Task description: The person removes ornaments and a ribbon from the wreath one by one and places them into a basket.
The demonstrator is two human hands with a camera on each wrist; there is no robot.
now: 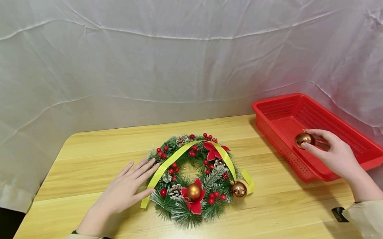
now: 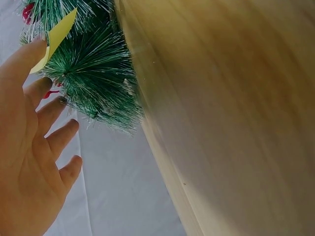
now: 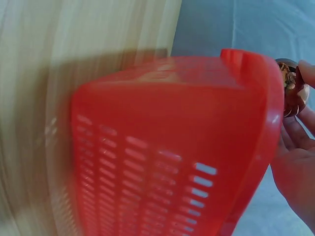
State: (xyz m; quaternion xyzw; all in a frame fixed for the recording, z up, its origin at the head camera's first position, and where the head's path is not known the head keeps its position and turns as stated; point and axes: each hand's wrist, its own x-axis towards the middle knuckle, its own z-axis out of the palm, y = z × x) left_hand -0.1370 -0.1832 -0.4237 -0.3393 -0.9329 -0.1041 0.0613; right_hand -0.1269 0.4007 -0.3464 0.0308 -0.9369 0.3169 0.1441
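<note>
Between thumb and fingers my right hand (image 1: 337, 153) pinches a shiny copper bauble (image 1: 304, 140) over the red basket; the right wrist view shows the same bauble (image 3: 292, 87) beside the basket's rim. My left hand (image 1: 127, 188) lies with straight, spread fingers at the left edge of a green wreath (image 1: 186, 210), fingertips at its needles and at a yellow ribbon (image 1: 177, 154). That ribbon arches across the wreath. On the wreath are pine cones, red berries, red flowers and a gold bauble (image 1: 194, 191), and a second copper bauble (image 1: 239, 190) sits at its lower right.
The red perforated basket (image 1: 277, 144) stands at the right of the wooden table (image 1: 93, 160). Behind the table hangs a pale, creased cloth (image 1: 176, 69). In the left wrist view the wreath's needles (image 2: 98, 73) reach beside the table surface.
</note>
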